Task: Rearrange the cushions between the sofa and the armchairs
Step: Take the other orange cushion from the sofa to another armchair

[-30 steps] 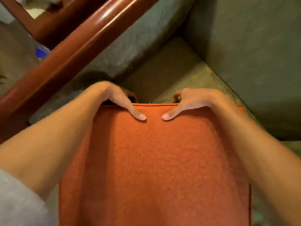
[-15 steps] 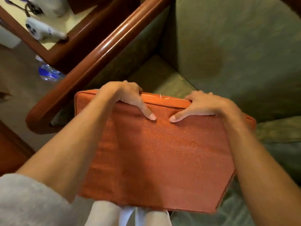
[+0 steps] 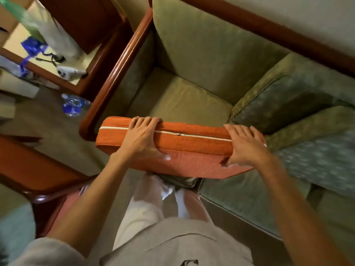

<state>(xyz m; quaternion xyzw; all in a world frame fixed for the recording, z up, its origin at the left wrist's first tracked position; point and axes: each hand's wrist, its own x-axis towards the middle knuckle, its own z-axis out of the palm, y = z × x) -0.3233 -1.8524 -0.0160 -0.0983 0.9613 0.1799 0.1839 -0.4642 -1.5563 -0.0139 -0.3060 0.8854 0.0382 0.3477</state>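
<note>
- Both hands clamp orange cushion (image 3: 192, 144) by its zippered edge: left hand (image 3: 141, 138) and right hand (image 3: 245, 145) closed over it, thumbs on near face
- Cushion held upright, clear of green sofa seat (image 3: 178, 100) just beyond
- Judgement: keep grip even, carry level to target seat
- Bottle (image 3: 74, 104) on floor beyond the left hand: label unreadable

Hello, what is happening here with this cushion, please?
A person holds a flat orange fabric cushion with a white zipper in front of the body. The left hand and the right hand grip its upper edge. It is in the air, off the green upholstered sofa with wooden arms.
</note>
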